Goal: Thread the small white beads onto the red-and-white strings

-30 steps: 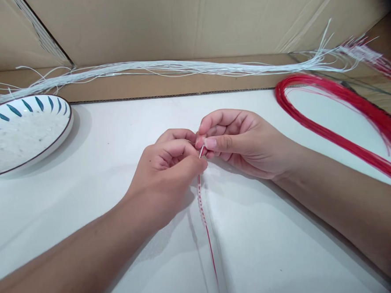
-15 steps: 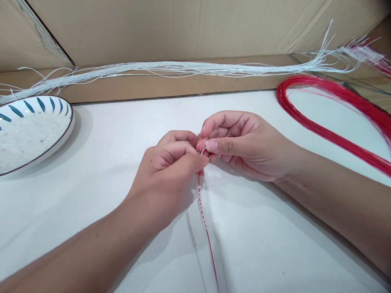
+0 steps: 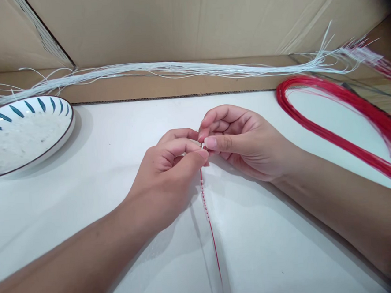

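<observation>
A thin red cord [image 3: 215,247] with several small whitish beads [image 3: 204,199] strung on it hangs down from my left hand [image 3: 175,165]. Thumb and forefinger of that hand pinch the cord's upper part. A short white tip [image 3: 202,145] sticks up between the two hands. My right hand [image 3: 245,143] is closed in a pinch at this tip, its thumb and forefinger almost touching my left fingertips. Whatever lies between the right fingertips is too small to make out.
At the left stands a white plate [image 3: 69,127] with dark leaf marks, holding small clear-white pieces [image 3: 19,144]. A bundle of white cords [image 3: 177,69] lies along the cardboard [image 3: 178,88] at the back. Looped red cords [image 3: 334,142] rest on the white table [image 3: 123,266] at the right.
My right fingertips have risen slightly, and the white tip shows more upright between the hands. The beaded stretch of cord has shifted a little to the right.
</observation>
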`<state>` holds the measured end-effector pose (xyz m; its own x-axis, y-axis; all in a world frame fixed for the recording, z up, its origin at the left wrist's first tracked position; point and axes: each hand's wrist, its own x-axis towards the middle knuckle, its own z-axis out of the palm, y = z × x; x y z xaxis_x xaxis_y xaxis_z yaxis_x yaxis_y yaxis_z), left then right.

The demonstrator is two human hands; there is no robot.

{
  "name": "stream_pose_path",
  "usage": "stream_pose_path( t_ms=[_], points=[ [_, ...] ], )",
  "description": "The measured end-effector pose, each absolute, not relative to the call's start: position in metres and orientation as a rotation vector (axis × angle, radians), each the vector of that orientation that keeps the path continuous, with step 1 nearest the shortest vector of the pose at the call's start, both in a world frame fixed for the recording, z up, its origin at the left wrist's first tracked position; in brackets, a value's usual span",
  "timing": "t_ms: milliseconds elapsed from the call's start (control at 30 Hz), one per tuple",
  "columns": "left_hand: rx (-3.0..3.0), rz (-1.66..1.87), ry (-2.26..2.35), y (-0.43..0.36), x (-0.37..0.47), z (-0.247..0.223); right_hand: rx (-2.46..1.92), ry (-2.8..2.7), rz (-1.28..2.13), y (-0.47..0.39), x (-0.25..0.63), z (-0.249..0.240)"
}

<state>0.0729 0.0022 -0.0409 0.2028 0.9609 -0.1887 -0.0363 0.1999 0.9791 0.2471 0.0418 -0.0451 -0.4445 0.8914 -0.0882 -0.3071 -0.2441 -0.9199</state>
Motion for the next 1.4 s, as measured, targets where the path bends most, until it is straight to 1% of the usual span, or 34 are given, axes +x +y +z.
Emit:
stream_pose_path(
  t_ms=[267, 467, 700, 900, 1100, 1333, 1400],
  points=[
    [1.197, 0.936, 1.202, 0.001, 0.073, -0.0382, -0.749, -1.149, 1.854, 0.0427, 0.2489, -0.0459],
    [1.242, 0.98, 1.197, 0.0022, 0.0736, -0.0412, -0.825, -1.113, 1.785, 0.043, 0.2496, -0.0457],
    [1.242, 0.955, 1.213, 0.0025, 0.0725, -0.0403, -0.799, -1.154, 1.762, 0.0418, 0.2478, -0.047],
    [1.173, 0.937, 1.142, 0.0008, 0.0695, -0.0465, -0.828, -1.144, 1.715, 0.0423, 0.2475, -0.0469],
    [1.209, 0.916, 1.206, 0.0007, 0.0719, -0.0444, -0.822, -1.114, 1.667, 0.043, 0.2461, -0.0478],
    [1.146, 0.934, 1.211, 0.0014, 0.0752, -0.0397, -0.745, -1.23, 1.86, 0.0437, 0.2504, -0.0486],
    [1.133, 0.939, 1.208, 0.0014, 0.0746, -0.0399, -0.737, -1.243, 1.867, 0.0444, 0.2512, -0.0484]
  ],
)
